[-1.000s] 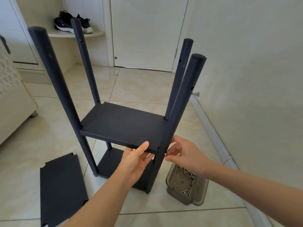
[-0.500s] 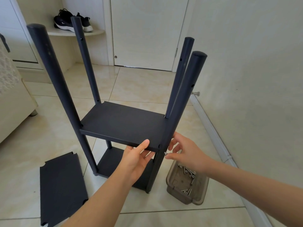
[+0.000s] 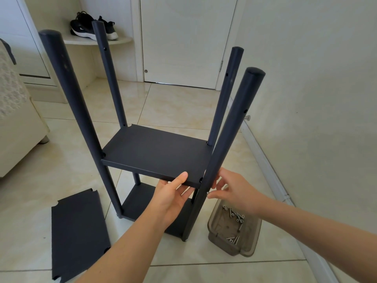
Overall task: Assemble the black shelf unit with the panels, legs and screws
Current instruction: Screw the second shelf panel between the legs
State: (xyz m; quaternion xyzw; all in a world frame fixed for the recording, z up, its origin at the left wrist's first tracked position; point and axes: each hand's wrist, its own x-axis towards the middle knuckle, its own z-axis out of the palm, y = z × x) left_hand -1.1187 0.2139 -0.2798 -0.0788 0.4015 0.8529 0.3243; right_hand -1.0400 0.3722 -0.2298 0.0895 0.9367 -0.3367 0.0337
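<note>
On the tiled floor [image 3: 173,103], close to a white wall, the black shelf unit [image 3: 155,156] stands upright with its four round legs [image 3: 67,94] pointing up well above the shelves. Two panels sit between the legs: a bottom panel [image 3: 138,203] down near the floor and a middle panel [image 3: 157,152] partway up, its notched corners fitted against the legs. The left hand [image 3: 171,199] grips the front edge of the middle panel near its right corner, thumb lying on top and fingers curled underneath. The right hand [image 3: 234,193] is just beside the front right leg [image 3: 230,139], level with the panel's edge, its thumb and fingertips pinching a small silver screw [image 3: 208,193] against the outer side of that leg; how far the screw is in the hole cannot be told. The two hands are apart, one on either side of the leg. A loose panel [image 3: 77,235] of the same black lies flat on the floor to the left of the unit, not touching it. To the right, just beside the front right leg's foot, a smoky plastic tray [image 3: 247,252] rests on the floor and holds several more silver screws [image 3: 236,216]. Behind the unit is a closed white door [image 3: 183,37], and a pair of black trainers [image 3: 91,25] sits on a rounded white corner shelf [image 3: 98,40].
</note>
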